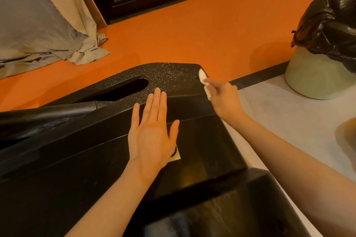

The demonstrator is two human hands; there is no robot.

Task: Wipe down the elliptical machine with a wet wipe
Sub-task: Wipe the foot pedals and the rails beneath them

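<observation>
The black elliptical machine [192,136] fills the lower half of the head view; its top is speckled with pale dust around a long slot [127,87]. My right hand [223,100] pinches a folded white wet wipe [202,77] against the machine's far right corner. My left hand [152,132] lies flat on the housing with straight fingers, partly covering a small pale sticker [176,157].
A pale waste bin [316,79] lined with a black bag [333,25] stands at the right on a light floor. Orange flooring [192,31] runs behind the machine. Beige and grey curtains [44,25] pool at the left, beside a dark door frame [165,0].
</observation>
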